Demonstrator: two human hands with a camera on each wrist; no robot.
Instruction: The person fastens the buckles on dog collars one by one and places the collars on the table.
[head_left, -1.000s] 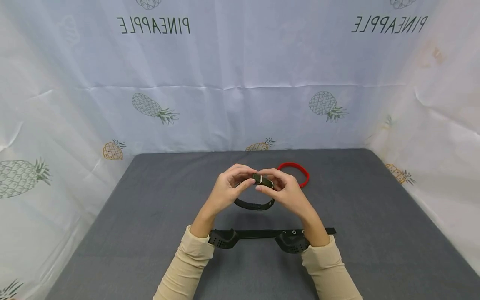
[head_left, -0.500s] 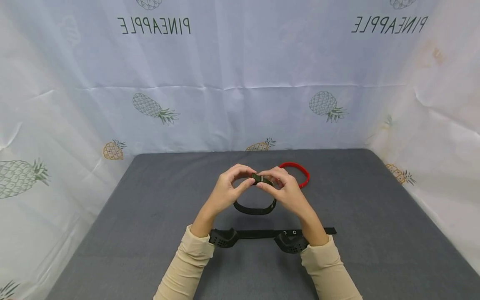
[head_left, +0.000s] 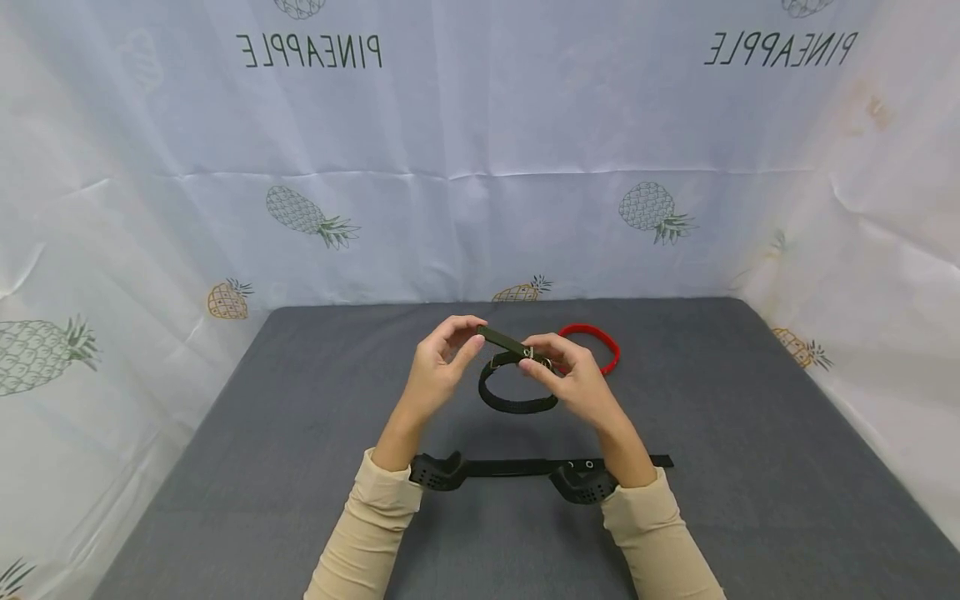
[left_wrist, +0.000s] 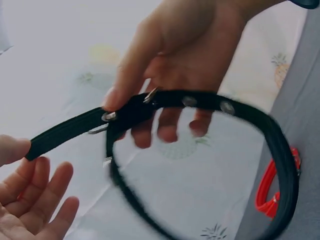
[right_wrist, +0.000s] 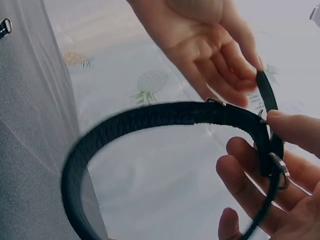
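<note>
A dark green buckled collar (head_left: 517,407), curved into a loop, hangs between both hands over the table. My left hand (head_left: 435,367) pinches the tip of its free strap end (head_left: 501,339) between thumb and fingers. At the buckle (right_wrist: 281,170), my right hand (head_left: 573,375) pinches the band between thumb and forefinger; its other fingers hang behind the loop. Metal eyelets (left_wrist: 227,107) show along the band in the left wrist view. The strap end passes through the buckle area and sticks out toward the left hand; fingers partly hide how it runs there.
A red collar (head_left: 617,354) lies looped on the grey table (head_left: 300,467), behind the right hand. Nearer the person, a black strap (head_left: 502,468) with metal eyelets lies straight across beneath the wrists. Black perforated mounts (head_left: 585,486) sit at the wrists. White pineapple-print curtains (head_left: 450,242) surround the table.
The left hand has moved left and up, drawing out a longer piece of the strap end from the buckle. The right hand has stayed nearly in place; the loop has swung slightly.
</note>
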